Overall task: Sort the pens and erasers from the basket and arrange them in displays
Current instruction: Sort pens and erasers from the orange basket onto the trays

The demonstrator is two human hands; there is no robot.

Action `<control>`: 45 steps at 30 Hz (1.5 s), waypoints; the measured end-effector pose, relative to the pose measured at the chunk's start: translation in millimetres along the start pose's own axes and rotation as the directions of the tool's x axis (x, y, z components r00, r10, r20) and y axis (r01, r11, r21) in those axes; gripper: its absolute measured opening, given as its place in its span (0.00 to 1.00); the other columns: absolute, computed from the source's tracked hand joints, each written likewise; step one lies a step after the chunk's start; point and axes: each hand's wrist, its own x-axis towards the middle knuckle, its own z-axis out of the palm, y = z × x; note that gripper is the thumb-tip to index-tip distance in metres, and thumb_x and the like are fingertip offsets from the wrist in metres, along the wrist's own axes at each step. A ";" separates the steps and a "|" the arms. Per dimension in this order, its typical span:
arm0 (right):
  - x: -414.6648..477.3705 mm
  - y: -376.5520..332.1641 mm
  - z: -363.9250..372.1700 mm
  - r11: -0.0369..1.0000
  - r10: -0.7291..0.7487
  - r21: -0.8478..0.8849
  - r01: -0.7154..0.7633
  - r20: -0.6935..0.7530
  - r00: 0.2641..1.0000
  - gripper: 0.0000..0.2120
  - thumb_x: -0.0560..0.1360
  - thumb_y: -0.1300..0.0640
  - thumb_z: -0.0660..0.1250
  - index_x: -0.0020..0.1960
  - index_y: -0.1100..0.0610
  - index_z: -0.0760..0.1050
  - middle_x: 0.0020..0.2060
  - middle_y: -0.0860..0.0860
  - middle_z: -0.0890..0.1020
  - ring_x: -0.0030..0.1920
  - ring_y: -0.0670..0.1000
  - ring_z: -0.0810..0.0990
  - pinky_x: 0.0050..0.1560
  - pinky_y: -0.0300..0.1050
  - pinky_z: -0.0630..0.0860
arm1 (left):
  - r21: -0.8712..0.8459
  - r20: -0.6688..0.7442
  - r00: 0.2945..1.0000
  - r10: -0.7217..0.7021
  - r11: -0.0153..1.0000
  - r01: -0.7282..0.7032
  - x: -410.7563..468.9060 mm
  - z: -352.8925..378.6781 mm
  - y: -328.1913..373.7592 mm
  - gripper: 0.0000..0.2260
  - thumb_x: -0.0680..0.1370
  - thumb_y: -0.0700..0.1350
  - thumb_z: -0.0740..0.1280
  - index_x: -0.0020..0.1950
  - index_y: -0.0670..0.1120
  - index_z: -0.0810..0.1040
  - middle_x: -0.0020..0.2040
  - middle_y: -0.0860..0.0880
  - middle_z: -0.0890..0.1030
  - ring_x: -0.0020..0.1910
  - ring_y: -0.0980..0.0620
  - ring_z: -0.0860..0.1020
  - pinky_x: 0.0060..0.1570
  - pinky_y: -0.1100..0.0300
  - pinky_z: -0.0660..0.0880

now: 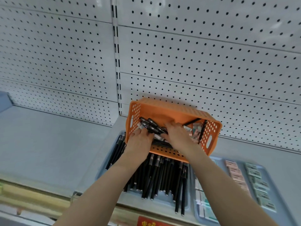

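Note:
An orange perforated basket [211, 128] stands on the shelf against the pegboard. Inside lie black pens [150, 123] at the left and erasers [196, 130] at the right. Both of my hands are down in it. My left hand [140, 139] grips a bundle of the black pens near the left wall. My right hand [176, 133] lies over the pens in the middle, its fingers curled among them; its grip is hidden. In front of the basket a grey tray [185, 207] holds several black pens [161, 175]. A second tray [276, 193] to the right holds rows of erasers [254, 175].
A white pegboard wall [195, 62] rises right behind the basket. The pale shelf surface [48, 144] stretches to the left. A wooden shelf edge [32, 198] and a red label [151, 221] run along the front.

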 end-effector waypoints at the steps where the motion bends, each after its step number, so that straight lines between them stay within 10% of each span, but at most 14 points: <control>1: 0.7 -0.3 3.2 1.000 0.019 -0.013 -0.019 0.011 1.000 0.23 0.78 0.50 0.66 0.68 0.59 0.69 0.63 0.58 0.74 0.63 0.59 0.72 0.62 0.52 0.72 | -0.002 -0.001 1.000 0.004 1.000 -0.004 0.1 -0.5 -0.6 0.19 0.77 0.41 0.64 0.68 0.47 0.70 0.65 0.44 0.68 0.65 0.42 0.68 0.63 0.49 0.69; 14: 3.4 -3.9 1.8 0.994 0.007 -0.113 -0.007 0.002 1.000 0.09 0.75 0.62 0.68 0.55 0.59 0.75 0.53 0.56 0.77 0.53 0.56 0.77 0.48 0.46 0.74 | -0.012 -0.077 0.992 0.100 0.995 -0.101 -7.1 3.9 -12.9 0.16 0.78 0.43 0.67 0.66 0.47 0.75 0.61 0.46 0.75 0.62 0.45 0.72 0.60 0.51 0.73; 18: 4.5 -2.7 0.6 0.996 -0.008 -0.090 0.006 -0.016 1.000 0.09 0.75 0.60 0.69 0.55 0.60 0.76 0.53 0.56 0.78 0.54 0.56 0.77 0.50 0.47 0.74 | -0.253 -0.166 0.985 0.051 0.963 -0.092 -10.9 9.2 -16.5 0.14 0.80 0.41 0.64 0.66 0.47 0.77 0.60 0.45 0.74 0.58 0.47 0.76 0.54 0.56 0.76; 24: -2.6 -4.9 -16.1 0.997 -0.055 0.045 0.066 -0.200 0.978 0.13 0.78 0.55 0.67 0.59 0.60 0.74 0.49 0.58 0.79 0.51 0.58 0.78 0.46 0.47 0.72 | -0.829 -0.165 0.949 -0.270 0.559 0.014 -33.2 -11.4 -17.0 0.08 0.77 0.41 0.69 0.55 0.50 0.82 0.47 0.62 0.77 0.46 0.67 0.75 0.45 0.77 0.70; 31: -30.0 -12.6 -31.3 0.955 -0.154 0.192 0.225 -0.325 0.933 0.15 0.79 0.53 0.65 0.64 0.54 0.75 0.39 0.50 0.71 0.51 0.54 0.74 0.43 0.47 0.72 | -0.995 0.097 0.885 -0.456 -0.060 0.078 -39.8 -21.0 -7.4 0.04 0.75 0.41 0.72 0.48 0.45 0.80 0.46 0.48 0.83 0.43 0.52 0.83 0.46 0.52 0.82; 38: -57.0 -11.6 -31.9 0.936 -0.272 0.099 0.337 -0.404 0.873 0.15 0.76 0.61 0.67 0.61 0.51 0.75 0.38 0.46 0.77 0.47 0.53 0.73 0.47 0.52 0.70 | -0.903 0.083 0.911 -0.403 -0.417 -0.102 -45.1 -40.7 11.0 0.12 0.75 0.34 0.70 0.55 0.46 0.74 0.39 0.50 0.80 0.36 0.53 0.80 0.37 0.59 0.78; 45: -84.1 -12.7 -37.9 0.879 -0.274 0.299 0.371 -0.319 0.907 0.08 0.81 0.52 0.61 0.59 0.52 0.73 0.42 0.51 0.80 0.43 0.51 0.75 0.44 0.46 0.71 | -0.866 -0.013 0.978 -0.206 -0.487 -0.114 -54.0 -50.2 22.6 0.14 0.76 0.44 0.65 0.60 0.42 0.76 0.42 0.50 0.83 0.42 0.53 0.81 0.44 0.58 0.79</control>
